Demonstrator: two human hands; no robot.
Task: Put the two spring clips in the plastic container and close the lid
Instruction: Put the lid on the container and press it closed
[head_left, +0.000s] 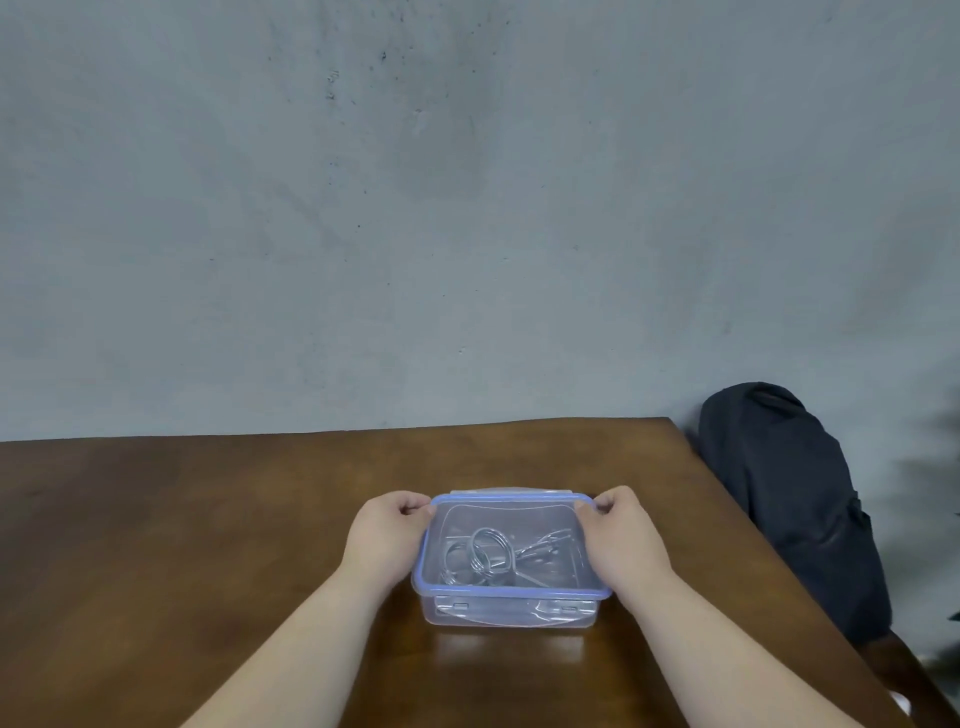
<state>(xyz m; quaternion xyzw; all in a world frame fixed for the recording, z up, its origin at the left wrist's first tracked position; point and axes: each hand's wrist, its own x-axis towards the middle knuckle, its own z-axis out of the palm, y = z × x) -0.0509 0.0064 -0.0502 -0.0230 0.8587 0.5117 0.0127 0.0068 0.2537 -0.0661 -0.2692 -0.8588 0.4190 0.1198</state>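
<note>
A clear plastic container (511, 613) stands on the brown wooden table (208, 519). Its blue-rimmed lid (509, 500) lies flat on top. Through the lid I see the metal spring clips (488, 553) inside, one with wire rings at the left, another stretching to the right (543, 545). My left hand (387, 535) grips the lid's left edge near the far corner, fingers curled over the rim. My right hand (621, 540) grips the right edge the same way. The front latch flap (506, 608) hangs down against the container's front wall.
A black backpack (789, 499) leans against the grey wall just past the table's right edge. The table's far edge meets the wall behind the container. Something white (901, 701) peeks in at the lower right.
</note>
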